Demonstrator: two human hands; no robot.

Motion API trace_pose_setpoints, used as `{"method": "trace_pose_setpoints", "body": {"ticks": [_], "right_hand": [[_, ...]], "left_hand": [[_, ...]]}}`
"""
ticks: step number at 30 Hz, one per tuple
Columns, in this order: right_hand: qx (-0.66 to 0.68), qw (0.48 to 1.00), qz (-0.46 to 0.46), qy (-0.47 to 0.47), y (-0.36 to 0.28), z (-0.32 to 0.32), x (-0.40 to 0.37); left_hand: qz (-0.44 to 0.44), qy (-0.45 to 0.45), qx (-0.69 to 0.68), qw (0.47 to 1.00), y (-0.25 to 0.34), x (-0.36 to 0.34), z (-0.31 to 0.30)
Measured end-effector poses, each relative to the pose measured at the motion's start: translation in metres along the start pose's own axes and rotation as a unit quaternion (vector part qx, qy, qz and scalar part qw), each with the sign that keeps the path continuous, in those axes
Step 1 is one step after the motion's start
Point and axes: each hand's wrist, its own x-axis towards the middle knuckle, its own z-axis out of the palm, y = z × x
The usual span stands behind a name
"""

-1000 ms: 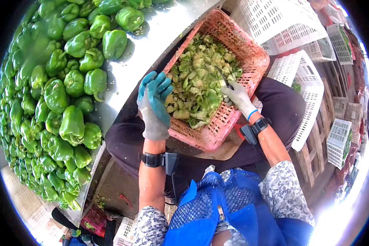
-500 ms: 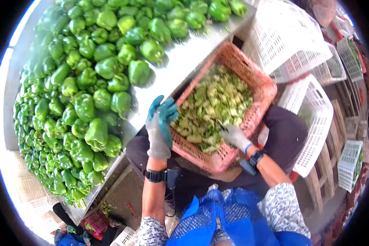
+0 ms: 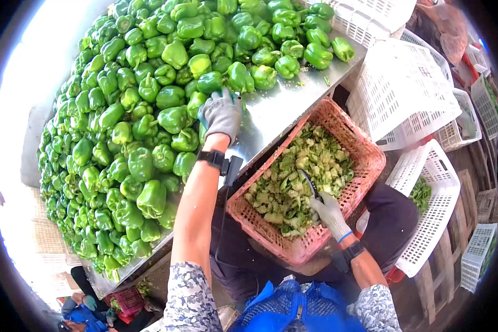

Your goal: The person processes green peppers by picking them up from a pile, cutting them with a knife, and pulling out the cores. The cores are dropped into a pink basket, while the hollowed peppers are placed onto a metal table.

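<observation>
In a grey-and-teal glove, my left hand is at the near edge of a big heap of green bell peppers. Its fingers look apart and reach toward a bell pepper just beyond them; their undersides are hidden. My right hand, also gloved, is closed around a small knife with a dark, curved blade. The knife is over a pink plastic crate between my legs, which holds many pale green cut pepper pieces.
The peppers lie on a metal table whose edge runs beside the pink crate. White crates are stacked at upper right, and another white crate with green contents stands by my knee. A person is at lower left.
My left hand has moved from beside the pink crate up to the pepper heap. My right hand keeps the knife over the pieces, its blade now plainer to see. The view has shifted.
</observation>
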Motion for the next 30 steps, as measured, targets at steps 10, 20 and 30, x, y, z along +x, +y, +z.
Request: {"method": "trace_pose_setpoints", "body": {"ticks": [10,20,30], "right_hand": [[0.108,0.977,-0.181,0.025,-0.097,0.016,0.016],[0.064,0.975,-0.211,0.019,-0.179,0.078,0.083],[0.060,0.973,-0.223,-0.022,-0.165,0.082,0.090]], "left_hand": [[0.038,0.129,-0.324,0.936,0.009,-0.051,0.054],[0.057,0.071,-0.590,0.802,0.011,-0.077,0.082],[-0.037,0.054,-0.575,0.815,0.015,-0.101,0.067]]}}
